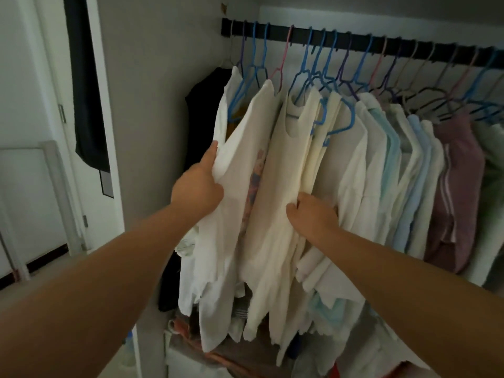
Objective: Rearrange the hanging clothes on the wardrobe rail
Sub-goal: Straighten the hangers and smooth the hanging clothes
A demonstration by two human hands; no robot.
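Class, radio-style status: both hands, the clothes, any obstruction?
Left hand gripping white printed shirt. Right hand gripping cream top. Both hang on rail. Neighbouring garments packed tight.

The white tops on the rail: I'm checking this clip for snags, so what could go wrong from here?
The left hand and right hand grip fabric, not hangers, so tugging sideways may slip the white tops off. The blue hangers sit crowded and overlapping on the black rail; they may tangle.

The shirts (275, 186) are made of soft matt cloth, slightly wrinkled. The hangers (308, 75) appear coated in smooth coloured plastic. The rail (354, 42) is seen as dark and matt. The wall (163, 77) is painted smooth.
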